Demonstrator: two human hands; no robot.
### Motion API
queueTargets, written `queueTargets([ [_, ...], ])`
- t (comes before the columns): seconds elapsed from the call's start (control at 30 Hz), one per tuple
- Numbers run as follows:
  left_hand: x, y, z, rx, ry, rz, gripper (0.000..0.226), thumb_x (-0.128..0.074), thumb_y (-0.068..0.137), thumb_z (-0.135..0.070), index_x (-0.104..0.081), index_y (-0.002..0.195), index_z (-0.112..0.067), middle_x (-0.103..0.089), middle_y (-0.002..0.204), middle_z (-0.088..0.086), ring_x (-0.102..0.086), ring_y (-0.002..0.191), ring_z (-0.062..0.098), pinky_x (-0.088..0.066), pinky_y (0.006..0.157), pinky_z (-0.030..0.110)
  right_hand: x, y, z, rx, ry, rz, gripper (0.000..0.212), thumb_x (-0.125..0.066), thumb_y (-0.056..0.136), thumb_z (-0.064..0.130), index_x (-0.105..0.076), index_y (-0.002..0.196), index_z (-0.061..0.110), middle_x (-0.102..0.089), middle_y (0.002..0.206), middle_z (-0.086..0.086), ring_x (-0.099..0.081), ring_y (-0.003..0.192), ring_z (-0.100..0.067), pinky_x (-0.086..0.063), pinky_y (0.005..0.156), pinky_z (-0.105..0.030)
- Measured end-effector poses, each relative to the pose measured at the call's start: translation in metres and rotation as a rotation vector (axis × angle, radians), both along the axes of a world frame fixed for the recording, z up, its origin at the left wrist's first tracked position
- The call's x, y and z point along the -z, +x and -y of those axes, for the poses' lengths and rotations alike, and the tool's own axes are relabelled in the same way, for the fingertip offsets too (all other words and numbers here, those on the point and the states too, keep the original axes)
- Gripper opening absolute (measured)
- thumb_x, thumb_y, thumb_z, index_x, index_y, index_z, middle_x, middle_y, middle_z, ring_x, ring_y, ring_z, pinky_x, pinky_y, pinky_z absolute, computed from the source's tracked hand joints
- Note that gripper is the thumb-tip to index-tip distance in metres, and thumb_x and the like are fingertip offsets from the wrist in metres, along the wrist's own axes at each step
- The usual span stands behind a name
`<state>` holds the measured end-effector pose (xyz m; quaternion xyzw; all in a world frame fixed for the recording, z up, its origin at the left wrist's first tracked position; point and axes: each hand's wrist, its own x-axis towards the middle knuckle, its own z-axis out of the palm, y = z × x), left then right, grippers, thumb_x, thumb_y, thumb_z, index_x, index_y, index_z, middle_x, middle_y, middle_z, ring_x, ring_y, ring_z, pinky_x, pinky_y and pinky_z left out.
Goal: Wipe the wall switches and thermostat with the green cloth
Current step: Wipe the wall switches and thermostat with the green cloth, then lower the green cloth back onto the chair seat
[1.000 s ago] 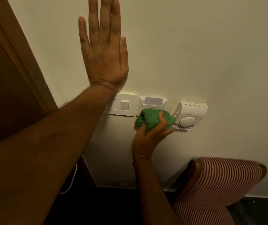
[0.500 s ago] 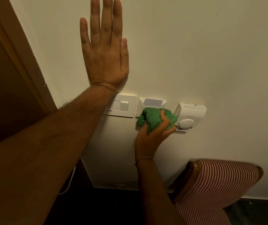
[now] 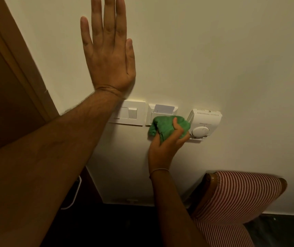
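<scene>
My right hand (image 3: 165, 147) grips a bunched green cloth (image 3: 164, 126) and presses it against the lower part of a white key-card switch (image 3: 162, 111), which has a card standing in its slot. Left of it is a white rocker switch plate (image 3: 132, 113), partly behind my left forearm. To the right, a white thermostat (image 3: 205, 123) with a round dial touches the cloth's right edge. My left hand (image 3: 108, 56) lies flat on the cream wall above the switches, fingers spread and holding nothing.
A brown wooden door frame (image 3: 18, 56) runs down the left side. A chair with red-and-white striped upholstery (image 3: 235, 196) stands against the wall at the lower right. A white cable (image 3: 75, 196) hangs near the dark floor at the lower left.
My right hand and the cloth have shifted slightly up and to the right across the key-card switch toward the thermostat. My left hand has stayed flat on the wall.
</scene>
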<state>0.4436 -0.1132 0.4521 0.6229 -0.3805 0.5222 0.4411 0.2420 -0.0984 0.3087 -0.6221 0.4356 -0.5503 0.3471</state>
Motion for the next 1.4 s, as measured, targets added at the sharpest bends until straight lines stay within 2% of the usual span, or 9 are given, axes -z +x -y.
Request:
queueTargets([
  [0.07,0.000,0.006,0.003,0.034,0.001,-0.002,0.065,-0.016,0.124,-0.041,0.025,0.175,-0.041,0.008,0.188,-0.018,-0.013,0.175,0.015,-0.009,0.143,0.054,0.002,0.007,-0.004,-0.017,0.018,-0.010,0.070,-0.068,0.084,-0.007,-0.049,0.148,0.013,-0.027,0.157,-0.025,-0.031,0.150,-0.038,-0.039,0.121,-0.061],
  [0.17,-0.003,0.012,0.006,-0.016,-0.014,0.010,0.068,-0.021,0.121,-0.041,0.013,0.179,-0.032,0.018,0.186,-0.012,0.003,0.174,0.013,0.001,0.141,0.049,0.007,0.016,-0.012,-0.058,-0.008,-0.104,0.077,-0.073,0.083,-0.003,-0.044,0.150,0.022,-0.025,0.158,-0.026,-0.038,0.146,-0.047,-0.038,0.122,-0.057],
  [0.5,0.001,0.019,0.006,-0.035,0.069,-0.038,0.069,-0.019,0.119,-0.040,0.004,0.183,-0.027,0.008,0.189,-0.007,-0.019,0.176,0.031,-0.016,0.138,0.068,0.022,-0.003,-0.014,-0.123,-0.181,-0.639,0.084,-0.079,0.087,0.023,-0.031,0.155,0.035,-0.041,0.156,-0.026,-0.049,0.137,-0.042,-0.046,0.112,-0.053],
  [0.6,-0.009,-0.006,-0.010,-0.034,0.110,-0.063,0.066,-0.014,0.121,-0.041,0.010,0.181,-0.028,0.015,0.186,-0.008,-0.015,0.176,0.035,-0.013,0.140,0.065,0.038,-0.024,-0.013,-0.256,-0.112,-0.773,0.080,-0.070,0.095,0.021,-0.027,0.161,0.035,-0.025,0.164,-0.017,-0.036,0.143,-0.035,-0.040,0.119,-0.051],
  [0.73,-0.006,-0.057,-0.039,-0.022,0.211,-0.170,0.069,-0.026,0.123,-0.036,-0.001,0.183,-0.012,0.005,0.191,0.007,0.000,0.176,0.026,-0.008,0.143,0.054,0.065,-0.078,-0.019,-0.247,-0.102,-0.759,0.075,-0.071,0.092,0.026,-0.036,0.158,0.038,-0.034,0.160,-0.016,-0.043,0.137,-0.033,-0.046,0.114,-0.048],
  [1.0,0.172,-0.242,-0.080,0.109,0.634,-0.473,0.073,-0.026,0.120,-0.040,-0.001,0.182,-0.011,0.009,0.190,0.002,0.006,0.177,0.020,0.001,0.143,0.046,0.185,-0.265,-0.018,-0.009,0.219,-0.746,0.071,-0.088,0.073,0.016,-0.064,0.139,0.011,-0.052,0.140,-0.032,-0.059,0.118,-0.054,-0.053,0.101,-0.061],
  [1.1,0.260,-0.313,-0.098,0.215,0.888,-0.532,0.073,-0.035,0.114,-0.037,-0.028,0.178,-0.002,-0.020,0.187,0.015,-0.026,0.173,0.035,-0.023,0.138,0.063,0.236,-0.338,-0.014,0.019,0.441,-0.810,0.076,-0.083,0.082,0.023,-0.053,0.151,0.012,-0.042,0.151,-0.031,-0.049,0.133,-0.050,-0.046,0.109,-0.061],
  [1.2,0.329,-0.361,-0.119,0.270,1.178,-0.540,0.071,-0.038,0.111,-0.038,-0.043,0.171,0.001,-0.034,0.181,0.017,-0.041,0.165,0.041,-0.033,0.133,0.061,0.281,-0.391,-0.010,0.059,0.629,-0.852,0.084,-0.078,0.087,0.037,-0.039,0.157,0.015,-0.036,0.155,-0.026,-0.045,0.137,-0.044,-0.046,0.110,-0.058],
  [1.4,0.422,-0.390,-0.137,0.237,1.538,-0.490,0.073,-0.035,0.112,-0.047,-0.041,0.174,-0.008,-0.034,0.183,0.008,-0.037,0.168,0.029,-0.004,0.138,0.034,0.373,-0.436,0.024,0.053,0.798,-0.920,0.088,-0.074,0.092,0.039,-0.027,0.161,0.011,-0.038,0.156,-0.026,-0.047,0.139,-0.041,-0.048,0.111,-0.054],
])
